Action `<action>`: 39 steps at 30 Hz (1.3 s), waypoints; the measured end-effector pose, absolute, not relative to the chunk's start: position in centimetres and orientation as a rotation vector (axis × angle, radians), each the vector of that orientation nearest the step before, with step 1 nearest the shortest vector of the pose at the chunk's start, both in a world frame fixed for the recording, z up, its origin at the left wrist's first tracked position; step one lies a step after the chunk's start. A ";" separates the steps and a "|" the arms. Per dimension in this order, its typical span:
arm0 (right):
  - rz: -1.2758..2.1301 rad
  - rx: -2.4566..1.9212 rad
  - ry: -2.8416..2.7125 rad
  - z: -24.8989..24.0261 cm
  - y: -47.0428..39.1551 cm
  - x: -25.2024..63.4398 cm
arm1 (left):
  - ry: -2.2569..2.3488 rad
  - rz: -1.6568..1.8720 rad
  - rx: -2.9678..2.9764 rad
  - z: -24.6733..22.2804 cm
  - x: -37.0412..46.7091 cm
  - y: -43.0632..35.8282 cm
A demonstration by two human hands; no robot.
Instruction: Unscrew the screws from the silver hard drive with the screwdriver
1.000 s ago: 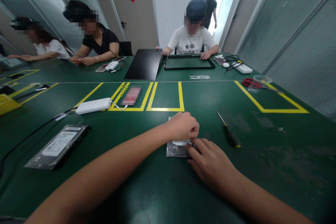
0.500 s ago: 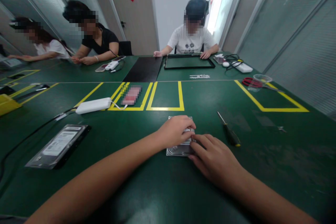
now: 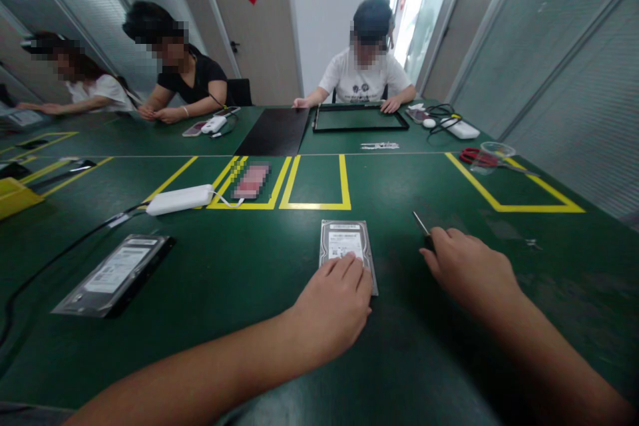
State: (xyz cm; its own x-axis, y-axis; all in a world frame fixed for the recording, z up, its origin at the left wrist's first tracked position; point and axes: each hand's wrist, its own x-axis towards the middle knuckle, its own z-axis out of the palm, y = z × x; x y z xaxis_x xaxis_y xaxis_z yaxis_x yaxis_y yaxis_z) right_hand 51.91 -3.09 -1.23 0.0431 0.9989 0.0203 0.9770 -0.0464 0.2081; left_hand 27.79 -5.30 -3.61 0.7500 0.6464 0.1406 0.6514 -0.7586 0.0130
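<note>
- Fingers of the right hand (image 3: 472, 267) curl over the screwdriver (image 3: 421, 223) near its handle, most of which they hide; I cannot tell whether they have closed on it
- Long axis of the screwdriver runs slantwise, its bare tip to the far left and its handle to the near right, under the hand
- Left hand (image 3: 333, 303) lies with bent fingers over the near part of the hard drive (image 3: 343, 239), touching its top; whether they grip or only rest, I cannot tell
- That drive is left of the screwdriver and well apart from the right hand, label up, its long axis running near to far; the left hand is the nearer one and covers its near end
- Second drive (image 3: 120, 269) lies well to the left, slanting from near left to far right
- White block (image 3: 180, 200) and pink phone (image 3: 251, 182) sit to the far left, small bits (image 3: 533, 243) to the right of the right hand
</note>
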 end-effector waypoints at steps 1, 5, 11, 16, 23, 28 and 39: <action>0.152 2.186 2.022 -1.2 -2.9 52.4 | -1.069 -0.188 -2.885 -3.9 28.0 -5.6; -0.053 2.204 1.914 -1.1 -2.4 53.6 | -1.121 -0.113 -2.806 -4.6 28.7 -6.5; -0.104 2.210 1.921 -1.7 -2.2 53.8 | -1.200 -0.088 -2.738 -4.6 29.8 -7.3; -0.135 2.221 1.881 -1.8 -1.9 53.7 | -1.204 -0.191 -2.690 -5.2 29.7 -7.1; 0.007 2.365 1.888 -0.1 -2.1 53.5 | -1.127 -0.305 -2.666 -5.9 29.1 -6.2; 0.140 2.531 2.030 0.6 -2.0 54.4 | -1.181 -0.374 -2.699 -6.1 28.9 -5.8; -0.203 3.011 2.620 3.7 -1.7 53.2 | -1.233 -0.397 -2.790 -5.7 28.7 -5.6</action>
State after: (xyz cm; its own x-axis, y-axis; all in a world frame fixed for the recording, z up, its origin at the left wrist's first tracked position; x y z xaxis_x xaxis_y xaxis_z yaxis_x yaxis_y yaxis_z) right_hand 53.20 -1.65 3.72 0.2841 0.8563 0.4313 0.7795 0.0556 -0.6239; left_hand 28.69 -5.62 -5.71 0.6458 0.7178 0.2603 0.7346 -0.6770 0.0442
